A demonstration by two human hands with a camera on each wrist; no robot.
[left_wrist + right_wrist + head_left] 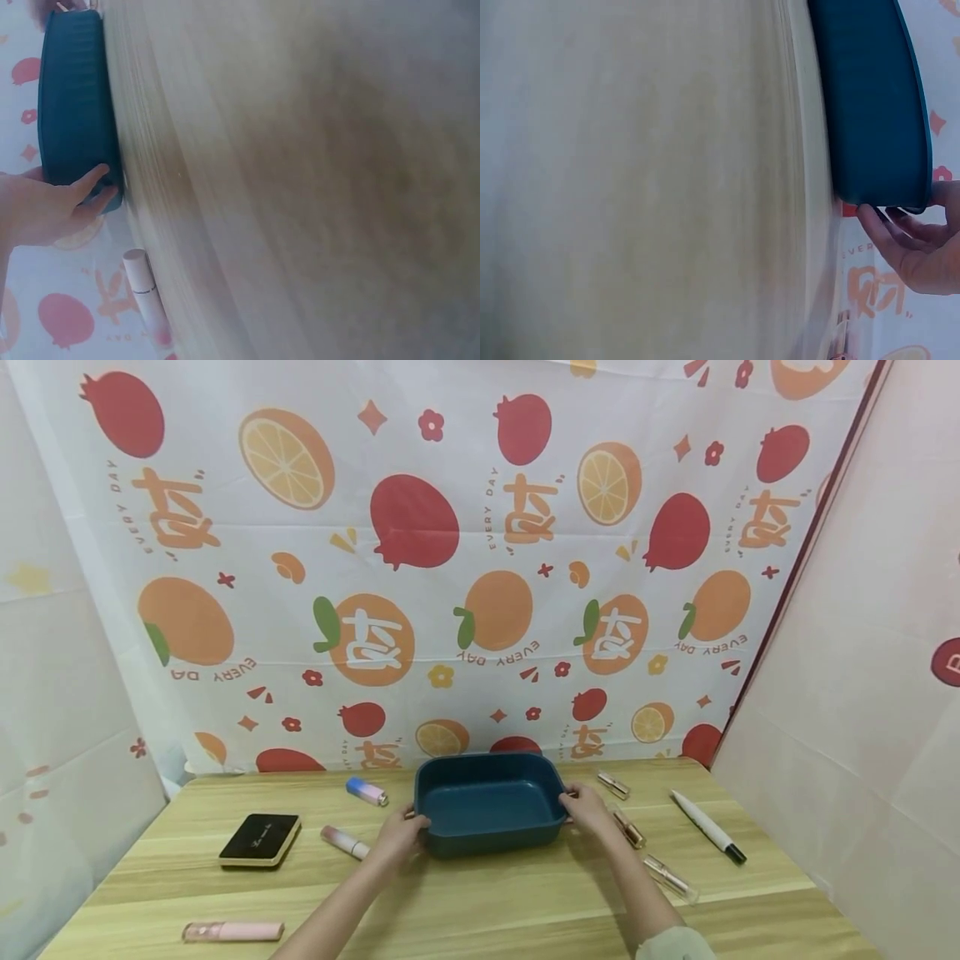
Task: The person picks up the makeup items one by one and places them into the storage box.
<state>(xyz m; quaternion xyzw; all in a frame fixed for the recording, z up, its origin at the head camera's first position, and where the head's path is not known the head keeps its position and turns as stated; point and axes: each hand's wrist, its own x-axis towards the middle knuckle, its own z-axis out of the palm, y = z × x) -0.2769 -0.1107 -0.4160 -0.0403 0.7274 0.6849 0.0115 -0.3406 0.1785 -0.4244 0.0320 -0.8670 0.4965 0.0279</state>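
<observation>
A dark teal rectangular baking dish (491, 842) stands upright at the back middle of the wooden table, its inside bare. My left hand (402, 833) grips its left end, the thumb over the rim; in the left wrist view that hand's fingers (94, 180) lie against the dish's end wall. At the opposite end my right hand (587, 808) holds the dish by its right side. The right wrist view has the right hand (922, 244) with fingertips under the end of the dish (877, 105) and the thumb higher up near the rim.
Left of the dish lie a blue-and-pink lipstick (367, 791), a pink-capped tube (345, 842), a black compact (261, 840) and a pink lip gloss tube (233, 932). To the right are clear-and-gold tubes (670, 878) and a white pen (708, 825). A fruit-print curtain (465, 693) hangs behind.
</observation>
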